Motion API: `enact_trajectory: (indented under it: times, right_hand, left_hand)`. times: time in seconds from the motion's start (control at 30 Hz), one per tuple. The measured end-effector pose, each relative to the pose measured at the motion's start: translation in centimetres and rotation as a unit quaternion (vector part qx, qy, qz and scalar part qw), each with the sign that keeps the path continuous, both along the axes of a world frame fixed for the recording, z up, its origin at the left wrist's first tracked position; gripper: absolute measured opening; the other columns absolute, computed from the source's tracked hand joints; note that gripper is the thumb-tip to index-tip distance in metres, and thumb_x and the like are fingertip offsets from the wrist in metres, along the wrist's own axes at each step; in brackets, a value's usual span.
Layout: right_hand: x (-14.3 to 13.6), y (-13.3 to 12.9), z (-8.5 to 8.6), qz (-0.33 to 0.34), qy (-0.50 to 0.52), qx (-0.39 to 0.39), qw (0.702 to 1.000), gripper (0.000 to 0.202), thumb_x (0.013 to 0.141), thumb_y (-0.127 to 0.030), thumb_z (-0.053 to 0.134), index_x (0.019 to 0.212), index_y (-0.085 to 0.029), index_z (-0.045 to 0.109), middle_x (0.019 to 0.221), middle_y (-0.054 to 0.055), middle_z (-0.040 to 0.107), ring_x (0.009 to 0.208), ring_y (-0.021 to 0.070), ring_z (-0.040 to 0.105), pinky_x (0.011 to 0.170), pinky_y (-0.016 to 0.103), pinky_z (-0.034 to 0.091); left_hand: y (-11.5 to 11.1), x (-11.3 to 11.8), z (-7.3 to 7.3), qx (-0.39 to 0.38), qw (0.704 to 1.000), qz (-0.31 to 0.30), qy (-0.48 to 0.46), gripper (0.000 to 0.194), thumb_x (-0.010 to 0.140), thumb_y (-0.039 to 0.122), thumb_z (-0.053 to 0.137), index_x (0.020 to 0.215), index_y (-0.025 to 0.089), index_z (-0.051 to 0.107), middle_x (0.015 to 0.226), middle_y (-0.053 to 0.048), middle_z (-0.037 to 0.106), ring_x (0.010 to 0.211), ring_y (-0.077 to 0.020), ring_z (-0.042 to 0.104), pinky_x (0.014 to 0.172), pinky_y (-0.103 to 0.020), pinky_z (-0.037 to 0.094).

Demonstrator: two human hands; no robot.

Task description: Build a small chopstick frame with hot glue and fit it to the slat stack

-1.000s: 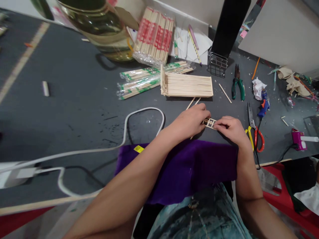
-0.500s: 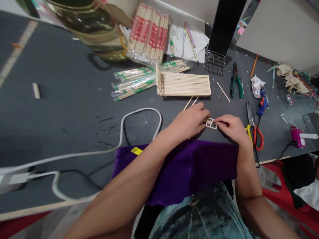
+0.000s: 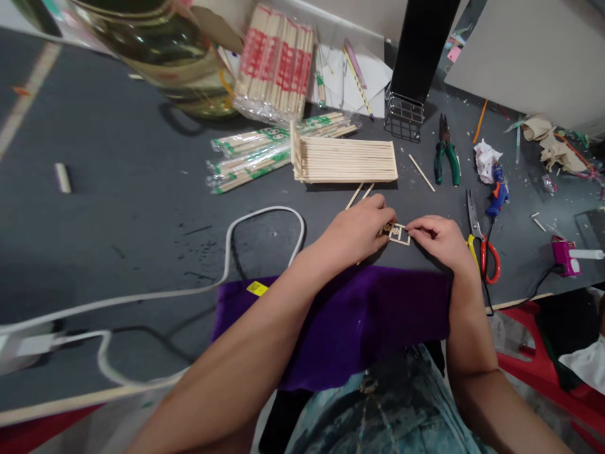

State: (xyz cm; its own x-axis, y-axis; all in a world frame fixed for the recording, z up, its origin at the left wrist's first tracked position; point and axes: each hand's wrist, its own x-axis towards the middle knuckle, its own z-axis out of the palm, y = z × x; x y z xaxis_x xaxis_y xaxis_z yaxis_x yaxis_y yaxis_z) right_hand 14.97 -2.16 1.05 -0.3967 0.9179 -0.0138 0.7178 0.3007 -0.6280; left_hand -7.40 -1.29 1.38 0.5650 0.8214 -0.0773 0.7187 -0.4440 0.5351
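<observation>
A small frame of thin wooden sticks (image 3: 401, 235) lies between my hands near the table's front edge. My left hand (image 3: 363, 230) closes its fingers on the frame's left end and hides that part. At the frame's upper right corner, the thumb and fingertips of my right hand (image 3: 437, 238) pinch together on it. Beyond my left hand, two loose sticks (image 3: 355, 196) poke out. Farther back stands a bed-like model made of chopsticks (image 3: 347, 159), with a raised end at its left. Purple cloth (image 3: 378, 302) hangs over the table edge below my hands.
Packed chopsticks (image 3: 274, 66) and a large jar (image 3: 170, 57) stand at the back. On the right lie green pliers (image 3: 445, 154), scissors (image 3: 481, 239), a blue glue gun (image 3: 498, 195) and a pink device (image 3: 566, 257). A white cable (image 3: 229, 252) loops on the left.
The view has shifted slightly. Both hands keep their places on the stick frame, with no other clear movement.
</observation>
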Motion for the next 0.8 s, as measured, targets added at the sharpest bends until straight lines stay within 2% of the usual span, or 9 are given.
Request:
enact_trajectory:
  times: [0.17,0.27,0.43,0.63,0.8]
  right_hand:
    - [0.3,0.0,-0.2,-0.029,0.014,0.006,0.999,0.013,0.092,-0.028,0.063,0.093,-0.024,0.076,0.065,-0.003,0.056,0.068,0.0152,0.055,0.066,0.027,0.038]
    - [-0.2,-0.2,-0.1,-0.018,0.006,-0.002,1.0,0.012,0.091,-0.025,0.064,0.095,-0.025,0.075,0.064,-0.004,0.052,0.067,0.015,0.054,0.066,0.027,0.038]
    - [-1.1,-0.3,-0.1,0.017,-0.024,0.005,1.0,0.012,0.09,-0.021,0.065,0.097,-0.025,0.074,0.067,-0.004,0.056,0.068,0.0144,0.054,0.068,0.026,0.037]
    - [-1.1,-0.3,-0.4,0.025,-0.046,0.012,0.999,0.01,0.092,-0.023,0.066,0.096,-0.025,0.074,0.071,-0.002,0.062,0.07,0.0147,0.056,0.068,0.027,0.036]
    - [-1.2,-0.3,-0.3,0.024,-0.049,0.016,0.998,0.008,0.092,-0.023,0.067,0.095,-0.024,0.074,0.07,-0.003,0.061,0.07,0.0146,0.055,0.068,0.026,0.036]
  left_hand:
    - [0.0,0.0,0.2,-0.002,1.0,0.002,0.003,0.023,0.088,0.014,0.06,0.11,0.018,0.067,0.106,-0.007,0.058,0.096,-0.0228,0.061,0.082,-0.031,0.048]
    - [0.0,0.0,0.2,-0.005,1.0,0.0,0.005,0.024,0.088,0.014,0.06,0.11,0.018,0.067,0.106,-0.007,0.058,0.096,-0.0226,0.061,0.082,-0.032,0.048]
    - [0.0,0.0,0.0,-0.001,1.0,-0.001,0.004,0.022,0.09,0.015,0.057,0.109,0.017,0.068,0.107,-0.008,0.058,0.097,-0.0226,0.061,0.082,-0.032,0.049]
    - [0.0,0.0,0.1,0.002,1.0,0.001,-0.003,0.019,0.09,0.016,0.058,0.106,0.018,0.068,0.105,-0.007,0.058,0.094,-0.0218,0.061,0.081,-0.031,0.049]
    - [0.0,0.0,0.2,0.001,1.0,0.001,0.004,0.019,0.091,0.017,0.058,0.107,0.017,0.068,0.105,-0.007,0.058,0.095,-0.0223,0.061,0.082,-0.032,0.049]
